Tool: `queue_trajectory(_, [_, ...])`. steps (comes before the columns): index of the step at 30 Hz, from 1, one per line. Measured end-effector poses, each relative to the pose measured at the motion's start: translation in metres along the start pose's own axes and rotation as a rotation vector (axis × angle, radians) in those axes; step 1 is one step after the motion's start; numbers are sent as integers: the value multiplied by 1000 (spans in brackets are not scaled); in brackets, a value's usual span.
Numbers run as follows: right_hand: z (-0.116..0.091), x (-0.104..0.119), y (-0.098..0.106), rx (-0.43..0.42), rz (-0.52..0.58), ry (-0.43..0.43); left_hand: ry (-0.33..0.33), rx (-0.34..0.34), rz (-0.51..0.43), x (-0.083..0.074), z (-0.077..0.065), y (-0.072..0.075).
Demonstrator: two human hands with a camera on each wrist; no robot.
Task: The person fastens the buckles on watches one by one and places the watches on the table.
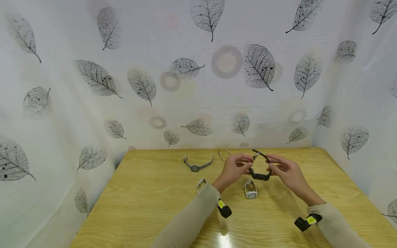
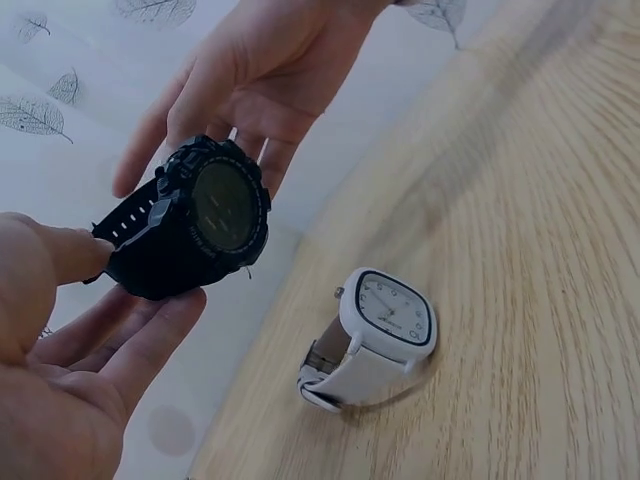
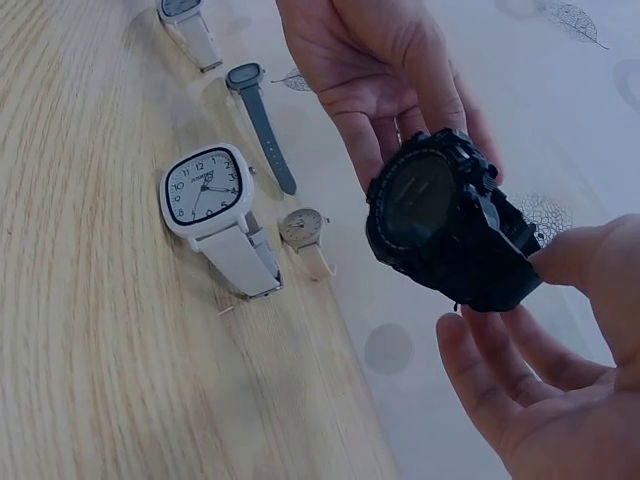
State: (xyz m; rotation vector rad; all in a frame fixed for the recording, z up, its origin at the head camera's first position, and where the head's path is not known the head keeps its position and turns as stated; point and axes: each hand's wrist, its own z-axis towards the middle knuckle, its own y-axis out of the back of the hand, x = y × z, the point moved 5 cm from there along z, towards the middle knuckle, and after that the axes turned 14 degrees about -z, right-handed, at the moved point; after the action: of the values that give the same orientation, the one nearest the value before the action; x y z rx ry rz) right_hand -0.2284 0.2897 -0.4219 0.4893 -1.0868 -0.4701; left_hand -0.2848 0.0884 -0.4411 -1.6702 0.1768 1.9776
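A black digital wristwatch point(image 1: 260, 176) is held up over the table between both hands, its case low and its unfastened strap curving upward. My left hand point(image 1: 234, 168) pinches one side of the strap with thumb and fingers. On the opposite side, my right hand point(image 1: 286, 174) grips the other strap half between thumb and fingers. The round dark face point(image 2: 225, 205) shows in the left wrist view. Just below the hands, a white square-cased watch point(image 1: 251, 194) stands on the table with its strap closed in a loop.
A grey watch point(image 1: 194, 168) lies spread out at the back of the wooden table point(image 1: 149, 199). Another white watch point(image 1: 201, 181) is partly hidden by the left sleeve. Behind the left hand lies a small pale-strapped watch point(image 3: 303, 228). A leaf-print curtain point(image 1: 198, 103) surrounds the table's back and sides.
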Motion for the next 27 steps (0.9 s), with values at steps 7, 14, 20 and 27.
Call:
queue_trajectory(7, [2, 0, -1, 63, 18, -11, 20, 35, -6, 1, -5, 2])
queue_trajectory(14, [0, -1, -4, 69, 33, -19, 4, 40, 17, 1, -9, 2])
queue_trajectory(20, [-3, 1, -7, 66, 33, -11, -49, 20, 105, 0, -11, 3])
queue_trajectory(27, [-6, 5, -11, 62, 3, -47, -27, -15, 40, 0, -14, 6])
